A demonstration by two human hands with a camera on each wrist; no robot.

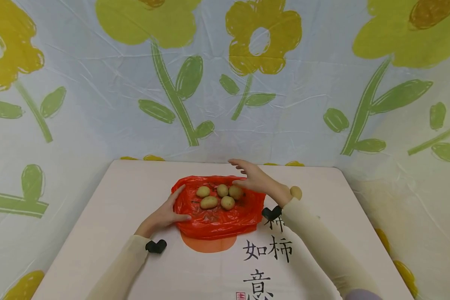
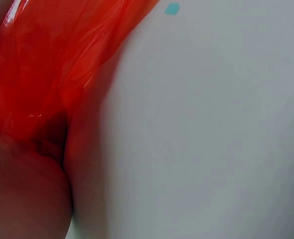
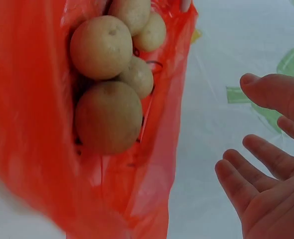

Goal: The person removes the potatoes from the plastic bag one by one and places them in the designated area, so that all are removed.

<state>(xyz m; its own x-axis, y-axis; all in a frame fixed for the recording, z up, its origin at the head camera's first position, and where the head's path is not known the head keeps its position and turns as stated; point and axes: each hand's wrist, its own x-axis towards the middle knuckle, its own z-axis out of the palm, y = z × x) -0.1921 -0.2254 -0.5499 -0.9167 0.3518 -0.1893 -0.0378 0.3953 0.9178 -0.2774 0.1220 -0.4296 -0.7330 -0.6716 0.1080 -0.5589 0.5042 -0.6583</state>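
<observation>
A red plastic bag (image 1: 217,230) lies spread with its mouth up, several potatoes (image 1: 209,202) grouped inside. The left hand (image 1: 166,213) rests on the bag's left side, its fingers and thumb spread along the edge. In the left wrist view, red plastic (image 2: 42,64) fills the upper left beside the hand. Over the bag's far right edge is the right hand (image 1: 256,176), fingers extended and nothing held. The right wrist view shows this hand (image 3: 271,184) apart from the plastic, thumb and fingers spread.
One more potato (image 1: 296,192) lies outside the bag, right beside the right wrist. The pale table (image 1: 142,179) carries black characters (image 1: 268,250) and an orange printed shape (image 1: 210,245). A floral cloth (image 1: 292,116) hangs behind and at both sides.
</observation>
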